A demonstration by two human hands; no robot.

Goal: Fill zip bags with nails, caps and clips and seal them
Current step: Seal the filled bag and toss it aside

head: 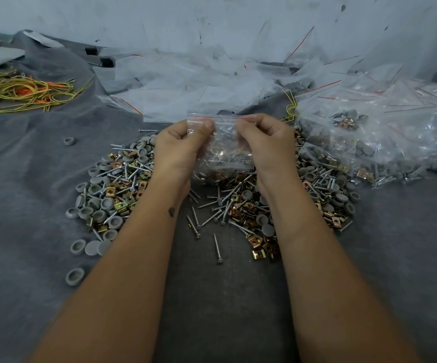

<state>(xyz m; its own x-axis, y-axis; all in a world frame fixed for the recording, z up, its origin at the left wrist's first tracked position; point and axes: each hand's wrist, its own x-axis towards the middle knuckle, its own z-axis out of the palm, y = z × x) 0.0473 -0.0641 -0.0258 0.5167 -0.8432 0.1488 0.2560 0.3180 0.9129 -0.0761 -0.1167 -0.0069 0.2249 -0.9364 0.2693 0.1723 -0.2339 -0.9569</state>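
Note:
A small clear zip bag with a red line along its top hangs between both hands above the pile. It holds nails and brass-coloured clips. My left hand pinches the top strip at the left, and my right hand pinches it at the right. Under the bag lies a wide heap of nails, grey round caps and brass clips on grey cloth.
Filled zip bags are heaped at the right. Empty clear bags lie spread behind the pile. Yellow and orange bands lie at the far left. Loose grey caps dot the cloth at the left.

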